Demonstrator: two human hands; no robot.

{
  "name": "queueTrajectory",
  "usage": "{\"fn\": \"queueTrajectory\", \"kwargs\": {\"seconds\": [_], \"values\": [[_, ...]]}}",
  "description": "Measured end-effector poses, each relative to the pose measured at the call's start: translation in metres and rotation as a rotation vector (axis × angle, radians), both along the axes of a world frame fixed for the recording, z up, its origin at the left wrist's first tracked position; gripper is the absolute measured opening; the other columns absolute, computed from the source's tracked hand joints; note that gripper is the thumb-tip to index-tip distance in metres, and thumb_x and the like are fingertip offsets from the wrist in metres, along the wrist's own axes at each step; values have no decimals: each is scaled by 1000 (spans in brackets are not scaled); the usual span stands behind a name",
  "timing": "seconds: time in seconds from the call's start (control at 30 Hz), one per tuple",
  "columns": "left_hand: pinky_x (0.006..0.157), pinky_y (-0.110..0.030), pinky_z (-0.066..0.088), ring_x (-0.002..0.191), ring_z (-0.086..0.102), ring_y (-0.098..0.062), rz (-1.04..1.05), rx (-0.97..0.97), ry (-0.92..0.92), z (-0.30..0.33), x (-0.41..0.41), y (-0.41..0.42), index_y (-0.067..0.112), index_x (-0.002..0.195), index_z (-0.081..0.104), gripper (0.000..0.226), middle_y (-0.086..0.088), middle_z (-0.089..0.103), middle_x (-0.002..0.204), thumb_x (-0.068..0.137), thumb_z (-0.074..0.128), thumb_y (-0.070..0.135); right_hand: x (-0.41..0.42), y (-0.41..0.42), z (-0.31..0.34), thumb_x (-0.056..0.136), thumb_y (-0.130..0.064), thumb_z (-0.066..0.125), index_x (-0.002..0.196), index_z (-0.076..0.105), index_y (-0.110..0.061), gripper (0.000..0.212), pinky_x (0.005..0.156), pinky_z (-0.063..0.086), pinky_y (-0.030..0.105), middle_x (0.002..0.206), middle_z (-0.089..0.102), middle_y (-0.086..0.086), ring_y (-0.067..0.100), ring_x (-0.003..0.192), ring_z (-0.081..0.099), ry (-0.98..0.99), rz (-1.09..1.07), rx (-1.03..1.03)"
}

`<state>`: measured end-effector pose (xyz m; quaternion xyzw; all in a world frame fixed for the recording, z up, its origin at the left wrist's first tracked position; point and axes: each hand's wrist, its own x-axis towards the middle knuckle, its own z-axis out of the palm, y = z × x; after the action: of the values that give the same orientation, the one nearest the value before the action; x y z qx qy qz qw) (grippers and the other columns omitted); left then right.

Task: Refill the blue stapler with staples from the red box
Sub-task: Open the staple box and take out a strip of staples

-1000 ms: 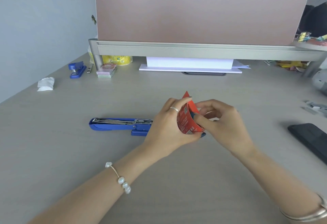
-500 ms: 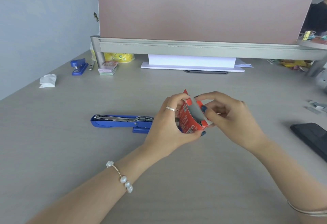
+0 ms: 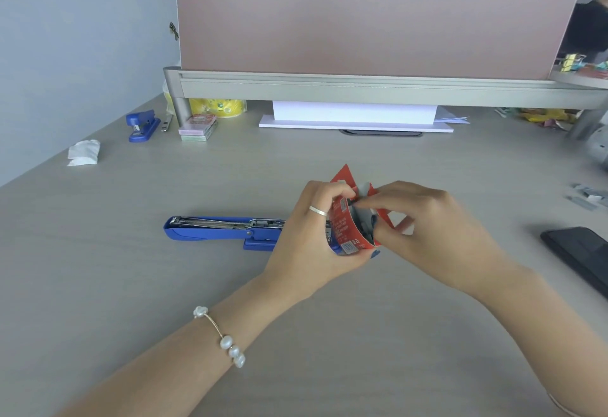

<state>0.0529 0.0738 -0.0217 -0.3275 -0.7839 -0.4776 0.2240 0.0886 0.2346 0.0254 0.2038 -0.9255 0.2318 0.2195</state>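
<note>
The blue stapler (image 3: 210,229) lies flat on the desk with its top swung open, so the metal staple channel shows; its right end is hidden behind my left hand. My left hand (image 3: 309,239) grips the small red staple box (image 3: 345,222) just above the desk, open end up, flaps raised. My right hand (image 3: 424,222) has its fingertips pinched inside the box's open top. Whether they hold staples is hidden.
A second small blue stapler (image 3: 142,124) and a stack of staple boxes (image 3: 197,127) sit at the back left, near a crumpled tissue (image 3: 84,152). Loose staple strips (image 3: 589,194) and a black phone (image 3: 579,252) lie at the right. A pink divider (image 3: 371,21) bounds the back.
The box flaps have been opened wider, and my right fingers have moved from the box's side into its open top. The stapler has not moved.
</note>
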Motion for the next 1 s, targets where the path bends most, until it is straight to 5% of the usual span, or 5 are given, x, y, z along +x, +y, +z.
{"fn": "queueTrajectory", "kwargs": {"seconds": [0.13, 0.3, 0.57, 0.8, 1.0], "values": [[80, -26, 47, 100, 55, -17, 39, -106, 130, -1, 1, 4, 20, 110, 46, 53, 9, 44, 108, 64, 72, 26, 5, -11, -6, 76, -28, 42, 87, 65, -27, 26, 41, 30, 25, 81, 60, 0, 21, 59, 55, 129, -161, 259], [79, -29, 49, 104, 55, -19, 71, -143, 168, -3, 3, 6, 22, 113, 45, 57, 10, 43, 112, 64, 76, 23, 4, -15, -9, 75, -26, 55, 75, 67, -23, 13, 41, 33, 22, 81, 66, 0, 22, 65, 62, 176, -243, 237], [76, -36, 52, 104, 57, -20, 93, -124, 178, -1, 6, 8, 23, 112, 45, 53, 12, 44, 111, 65, 70, 29, 1, -18, -11, 76, -29, 42, 74, 67, -20, 27, 43, 36, 24, 88, 67, 0, 21, 72, 62, 201, -178, 130], [78, -30, 48, 99, 58, -20, 104, -92, 137, 2, 7, 8, 21, 113, 47, 59, 2, 52, 110, 63, 78, 27, -1, -14, -13, 75, -17, 67, 71, 61, -17, 7, 45, 46, 31, 96, 66, 0, 24, 76, 63, 185, -190, 117], [78, -26, 49, 97, 55, -14, 117, -44, 102, 5, 7, 7, 22, 113, 46, 62, 5, 51, 106, 61, 81, 26, 1, -11, -3, 77, -24, 61, 76, 61, -18, 7, 69, 55, 35, 111, 63, -3, 13, 101, 61, 133, -67, -160]]}}
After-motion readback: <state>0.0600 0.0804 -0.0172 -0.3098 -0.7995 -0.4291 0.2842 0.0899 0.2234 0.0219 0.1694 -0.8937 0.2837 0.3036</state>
